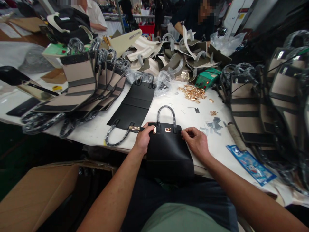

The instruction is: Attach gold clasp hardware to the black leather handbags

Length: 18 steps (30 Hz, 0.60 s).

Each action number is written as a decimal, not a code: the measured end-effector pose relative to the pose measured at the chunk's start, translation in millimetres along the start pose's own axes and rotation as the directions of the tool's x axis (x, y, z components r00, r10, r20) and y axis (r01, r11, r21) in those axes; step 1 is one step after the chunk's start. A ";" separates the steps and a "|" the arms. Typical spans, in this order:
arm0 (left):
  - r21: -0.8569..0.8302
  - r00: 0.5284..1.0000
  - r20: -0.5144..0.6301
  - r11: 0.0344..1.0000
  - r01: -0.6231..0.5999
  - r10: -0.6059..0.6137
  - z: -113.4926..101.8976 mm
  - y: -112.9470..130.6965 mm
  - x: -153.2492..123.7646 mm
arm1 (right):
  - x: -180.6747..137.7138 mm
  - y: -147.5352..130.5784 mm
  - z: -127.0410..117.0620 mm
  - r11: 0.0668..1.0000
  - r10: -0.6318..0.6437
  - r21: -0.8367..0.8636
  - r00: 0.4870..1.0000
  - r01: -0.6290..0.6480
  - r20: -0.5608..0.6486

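A black handbag panel point(169, 148) hangs over the table's near edge, its plastic-wrapped handle point(166, 108) standing up and a gold clasp point(167, 130) at its top middle. My left hand point(144, 138) is closed on the upper left corner, beside a gold buckle point(154, 130). A short strap with a gold tip point(134, 128) sticks out to the left of that hand. At the upper right corner, my right hand point(196, 141) pinches the edge between thumb and finger. Its fingertips hide any small part there.
Another black panel point(132, 104) lies flat at the left. Stacked bag panels stand at the left point(80, 74) and right point(245, 109). Gold fittings point(193, 93) are heaped near a green box point(208, 79). A blue packet point(251, 164) lies at right; a co-worker point(193, 19) is behind.
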<state>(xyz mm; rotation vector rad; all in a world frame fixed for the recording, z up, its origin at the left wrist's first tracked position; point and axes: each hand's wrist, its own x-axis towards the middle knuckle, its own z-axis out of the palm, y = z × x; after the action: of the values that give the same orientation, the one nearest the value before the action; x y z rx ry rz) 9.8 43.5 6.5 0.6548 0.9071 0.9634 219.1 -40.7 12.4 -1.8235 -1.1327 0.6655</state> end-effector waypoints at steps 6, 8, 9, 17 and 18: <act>-0.004 1.000 0.005 1.000 0.023 -0.023 0.1 -0.1 -0.3 | 0.2 1.6 0.2 1.000 0.012 0.018 1.000 -0.012 0.013; -0.003 1.000 0.009 1.000 0.029 -0.029 -0.6 -0.9 0.2 | 1.5 2.8 0.5 1.000 0.015 0.008 1.000 -0.015 0.020; -0.003 1.000 0.013 1.000 0.026 -0.026 -1.1 -1.4 0.5 | 2.5 3.1 0.7 1.000 0.017 -0.002 0.999 -0.017 0.027; -0.014 1.000 0.020 1.000 0.011 -0.011 -3.7 -3.7 2.8 | 7.7 1.6 6.4 0.995 0.045 -0.092 0.999 -0.044 0.006; -0.017 1.000 0.022 1.000 0.017 -0.016 -3.8 -3.7 2.7 | 7.6 1.6 7.0 0.994 0.046 -0.098 0.999 -0.046 -0.004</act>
<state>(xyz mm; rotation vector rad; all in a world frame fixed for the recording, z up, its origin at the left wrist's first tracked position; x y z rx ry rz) 8.8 44.5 0.8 0.6412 0.8831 0.9469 217.7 -31.5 7.7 -1.9383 -1.1430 0.6449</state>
